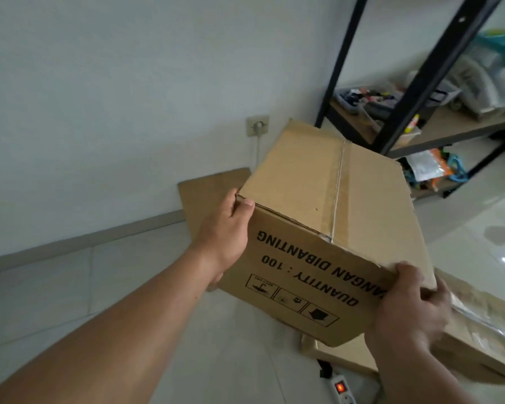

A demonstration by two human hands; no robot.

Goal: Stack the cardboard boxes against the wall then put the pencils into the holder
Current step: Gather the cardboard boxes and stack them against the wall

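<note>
I hold a taped brown cardboard box (pixel 318 217) with upside-down black print in the air above the floor. My left hand (pixel 225 231) grips its left near corner, thumb on the top edge. My right hand (pixel 408 310) grips its right near corner. A second, flatter cardboard box (pixel 475 330) lies on the floor below and to the right, partly hidden by the held box. A flat cardboard piece (pixel 207 193) leans at the white wall (pixel 129 97) behind. No pencils or holder can be made out.
A black metal shelf rack (pixel 420 83) with wooden boards and cluttered items stands at the right. A wall socket (pixel 257 125) with a plug and cable is on the wall. A power strip (pixel 340 389) with a lit red switch lies on the tiled floor.
</note>
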